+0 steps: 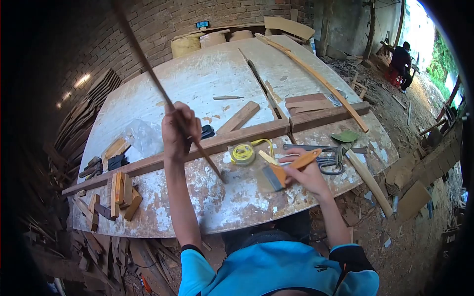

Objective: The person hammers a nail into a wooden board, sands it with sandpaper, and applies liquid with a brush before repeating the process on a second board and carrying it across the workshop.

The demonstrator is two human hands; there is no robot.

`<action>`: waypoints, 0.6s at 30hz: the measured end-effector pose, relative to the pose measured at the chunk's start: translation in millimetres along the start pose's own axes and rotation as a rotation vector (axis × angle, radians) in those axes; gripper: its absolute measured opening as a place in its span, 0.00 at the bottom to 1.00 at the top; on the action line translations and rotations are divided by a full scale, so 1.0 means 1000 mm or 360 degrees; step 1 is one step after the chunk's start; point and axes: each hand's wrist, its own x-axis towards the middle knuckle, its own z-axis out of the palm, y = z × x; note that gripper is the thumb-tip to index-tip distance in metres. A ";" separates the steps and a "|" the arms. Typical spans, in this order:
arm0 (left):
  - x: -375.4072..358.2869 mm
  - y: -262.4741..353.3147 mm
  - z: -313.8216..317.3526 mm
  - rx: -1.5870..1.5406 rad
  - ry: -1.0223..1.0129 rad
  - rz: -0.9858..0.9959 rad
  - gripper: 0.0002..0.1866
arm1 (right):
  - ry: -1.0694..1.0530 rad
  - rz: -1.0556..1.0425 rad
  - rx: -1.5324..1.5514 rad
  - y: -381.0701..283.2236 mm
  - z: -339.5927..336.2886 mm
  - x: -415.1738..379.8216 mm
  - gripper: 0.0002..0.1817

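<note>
A long thin dark wooden strip (153, 81) stands slanted in my left hand (180, 129), whose fingers are wrapped round it. Its lower end is near the worktable's paint-stained surface. In my right hand (301, 170) is a brush with an orange handle (310, 158) and a wide grey head, held over the front part of the table. A small pale wood piece (267, 157) shows by the fingers of that hand. Between the hands a yellow tape measure (243, 154) lies on the table. Scissors (332, 165) lie just right of my right hand.
A long wooden beam (222, 143) crosses the table (163, 93). Small wood blocks (124, 193) and a plastic bag (143, 136) are at the left. A curved strip (321, 79) lies at the right. A seated person (401, 61) is far off at the upper right.
</note>
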 end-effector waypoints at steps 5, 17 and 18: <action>-0.012 0.023 -0.010 0.0535 0.0358 -0.0184 0.20 | 0.0924 -0.0489 -0.0429 -0.001 -0.048 -0.009 0.28; -0.070 -0.029 -0.059 0.1556 0.0339 -0.0834 0.19 | 0.0775 0.0313 -0.2376 -0.030 -0.259 0.106 0.27; -0.072 -0.031 -0.062 0.1599 0.0316 -0.0873 0.19 | 0.0751 0.0308 -0.2343 -0.011 -0.290 0.121 0.25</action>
